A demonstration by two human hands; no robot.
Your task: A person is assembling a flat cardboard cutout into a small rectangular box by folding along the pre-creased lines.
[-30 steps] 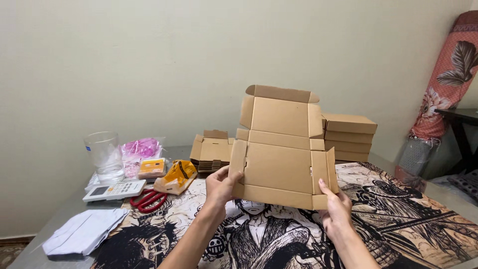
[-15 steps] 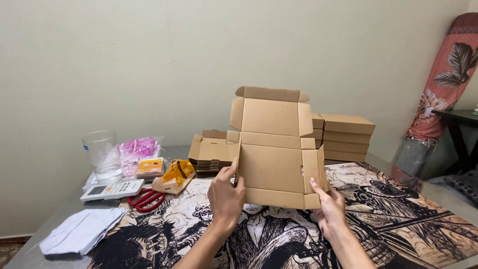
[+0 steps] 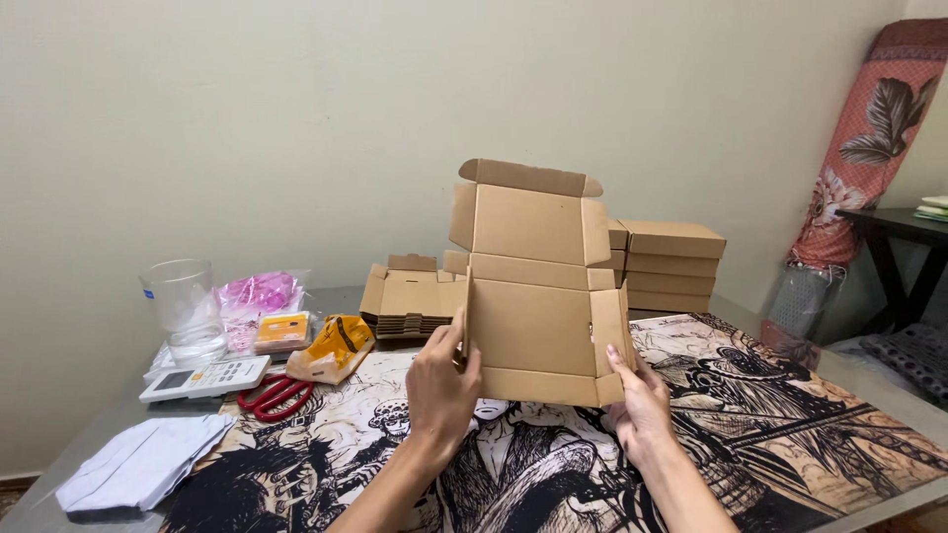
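A brown corrugated cardboard mailer box (image 3: 538, 311), half folded with its lid flap upright, is held just above the counter (image 3: 869, 380). The left hand (image 3: 441, 380) grasps its left side flap; the right hand (image 3: 640, 400) grasps its lower right corner. Behind it lie flat brown box blanks (image 3: 410, 296) and stacked folded boxes (image 3: 671, 265); red-handled scissors (image 3: 275, 395) lie to the left.

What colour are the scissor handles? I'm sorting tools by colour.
Red; the scissors lie left of the hands, clearest in the head view.
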